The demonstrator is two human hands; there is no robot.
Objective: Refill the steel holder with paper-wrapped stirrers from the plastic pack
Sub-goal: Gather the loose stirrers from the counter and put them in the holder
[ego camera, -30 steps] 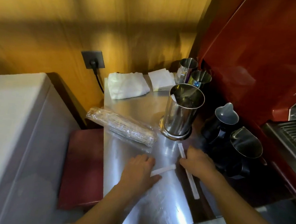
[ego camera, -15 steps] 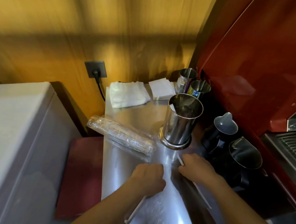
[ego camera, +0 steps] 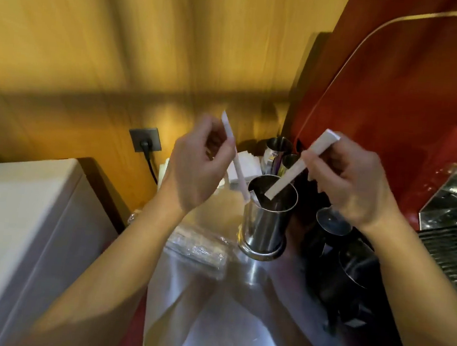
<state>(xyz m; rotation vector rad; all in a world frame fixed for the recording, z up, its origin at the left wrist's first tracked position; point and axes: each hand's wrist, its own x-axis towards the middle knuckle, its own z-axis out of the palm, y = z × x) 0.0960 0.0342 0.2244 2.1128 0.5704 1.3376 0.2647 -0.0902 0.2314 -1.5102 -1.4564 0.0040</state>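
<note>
The tall steel holder (ego camera: 265,226) stands on the steel counter (ego camera: 236,313). My left hand (ego camera: 194,166) grips one paper-wrapped stirrer (ego camera: 236,162), whose lower tip rests at the holder's left rim. My right hand (ego camera: 352,182) grips a second paper-wrapped stirrer (ego camera: 294,171), slanting down with its lower end over the holder's mouth. Another stirrer leans inside the holder. The clear plastic pack (ego camera: 200,247) of stirrers lies on the counter left of the holder, partly hidden by my left forearm.
Two small steel cups (ego camera: 277,149) and folded white napkins (ego camera: 246,166) sit behind the holder. Black pitchers (ego camera: 335,239) stand to its right, beside a red espresso machine (ego camera: 395,105). A white appliance (ego camera: 21,222) fills the left; a wall socket (ego camera: 145,139) has a cord plugged in.
Both hands picked a stirrer up off the counter and lifted it above the holder. The view tilted upward and closer.
</note>
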